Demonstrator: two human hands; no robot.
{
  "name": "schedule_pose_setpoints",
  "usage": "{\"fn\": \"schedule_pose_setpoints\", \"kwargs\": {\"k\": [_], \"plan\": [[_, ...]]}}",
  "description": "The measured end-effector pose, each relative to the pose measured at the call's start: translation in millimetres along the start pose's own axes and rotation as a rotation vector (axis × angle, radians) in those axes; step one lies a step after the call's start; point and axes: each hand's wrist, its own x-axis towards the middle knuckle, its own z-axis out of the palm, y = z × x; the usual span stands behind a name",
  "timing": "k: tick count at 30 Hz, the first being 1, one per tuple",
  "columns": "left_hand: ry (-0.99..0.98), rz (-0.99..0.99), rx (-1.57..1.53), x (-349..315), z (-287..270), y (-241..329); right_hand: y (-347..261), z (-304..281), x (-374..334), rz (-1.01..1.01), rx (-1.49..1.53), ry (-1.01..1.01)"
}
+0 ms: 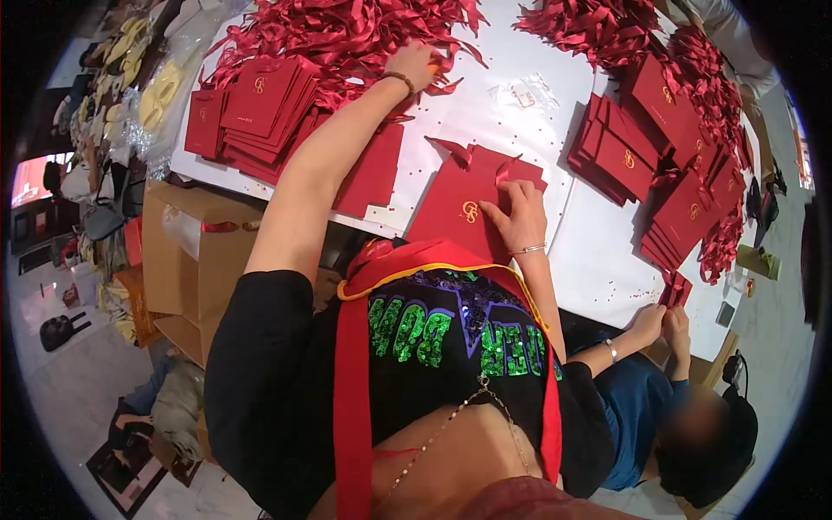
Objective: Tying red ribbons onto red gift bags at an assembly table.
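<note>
A red paper gift bag (446,212) with a gold emblem lies on the table right in front of me, a red ribbon loop at its top edge. My right hand (523,224) grips it on its right side, thumb on the front and fingers curled near the ribbon. Stretched far forward, my left hand (410,68) is at the edge of a heap of loose red ribbons (338,39). Its fingers are bent around ribbon, with the tips partly hidden and a small orange patch beside them.
Stacked red bags (269,108) stand at the left, more bags (611,147) at the right. A clear plastic packet (524,94) lies mid-table. An open cardboard box (178,251) is beside the table's left edge. At right, a co-worker's hands (663,329) handle red ribbon.
</note>
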Motion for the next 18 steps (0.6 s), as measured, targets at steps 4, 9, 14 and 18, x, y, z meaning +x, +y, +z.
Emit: {"fn": "schedule_pose_setpoints", "kwargs": {"k": [4,9,14,18], "plan": [[-0.209,-0.079,-0.038,-10,-7,-1,2,-3,1,0.069,0.0,-0.021],[-0.023,0.016,0.196,-10,-26,40,7,1,3,0.001,-0.01,-0.002],[-0.146,0.165,0.202,-2,5,46,5,3,3,0.002,0.004,-0.01],[-0.018,0.131,0.3,-19,1,62,9,8,-2,0.041,0.036,0.045]]}}
